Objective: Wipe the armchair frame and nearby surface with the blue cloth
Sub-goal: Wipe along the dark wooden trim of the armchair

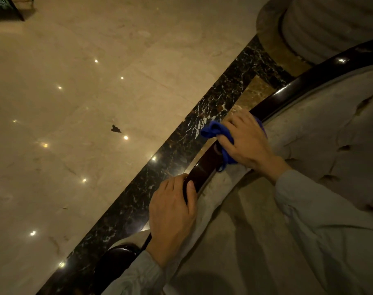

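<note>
Head view: your right hand (247, 141) presses the bunched blue cloth (215, 129) onto the dark armchair frame (287, 92) mid-rail, left hand (172, 213) gripping the rail lower down; upper rail and nearby surface look yet unwiped, by my judgement.

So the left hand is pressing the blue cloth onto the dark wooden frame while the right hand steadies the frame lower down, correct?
Not quite: the hands are swapped. The head view shows the right hand pressing the blue cloth onto the dark wooden frame, while the bare left hand steadies the frame lower down.
</note>
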